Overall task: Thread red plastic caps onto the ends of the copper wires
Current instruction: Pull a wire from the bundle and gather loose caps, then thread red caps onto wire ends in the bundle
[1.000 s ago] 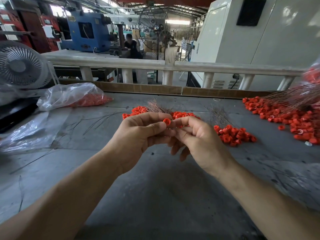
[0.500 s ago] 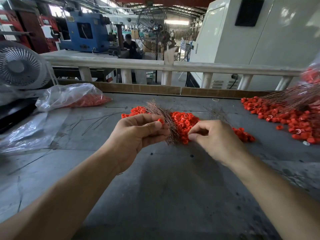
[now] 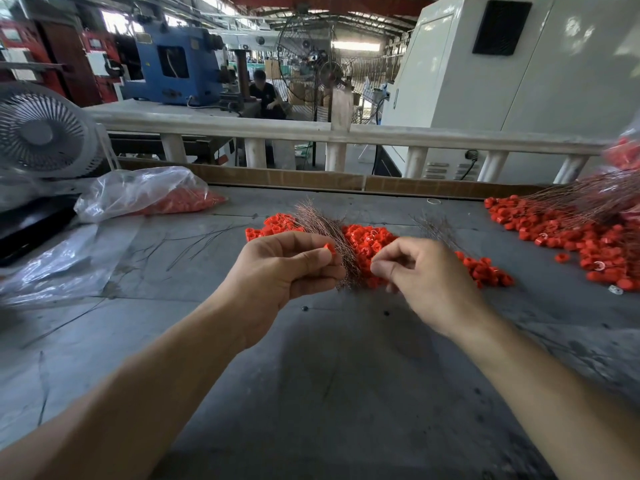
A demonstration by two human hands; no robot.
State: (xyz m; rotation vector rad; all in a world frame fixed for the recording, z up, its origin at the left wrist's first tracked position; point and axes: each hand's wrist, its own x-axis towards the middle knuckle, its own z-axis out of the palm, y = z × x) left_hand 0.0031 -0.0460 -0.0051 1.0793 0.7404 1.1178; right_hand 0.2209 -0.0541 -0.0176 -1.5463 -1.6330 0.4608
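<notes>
My left hand (image 3: 284,268) pinches one red cap (image 3: 329,249) between thumb and forefinger, just left of a bundle of thin copper wires (image 3: 332,237) lying on the grey table. My right hand (image 3: 422,275) is at the bundle's right side with thumb and forefinger pressed together at the wires' lower end; whether a single wire sits between them is too fine to tell. A heap of loose red caps (image 3: 367,237) lies behind both hands and trails off to the right. A smaller tuft of wires (image 3: 433,225) lies behind my right hand.
A larger pile of red caps with long copper wires (image 3: 588,233) covers the table's right side. A clear bag of caps (image 3: 149,195) and loose plastic sheeting (image 3: 59,261) lie at the left, by a grey fan (image 3: 41,133). A cardboard strip edges the far side.
One second ago both hands met around a cap. My right hand has since moved right and down to the wire bundle; my left hand keeps the cap and has hardly moved.
</notes>
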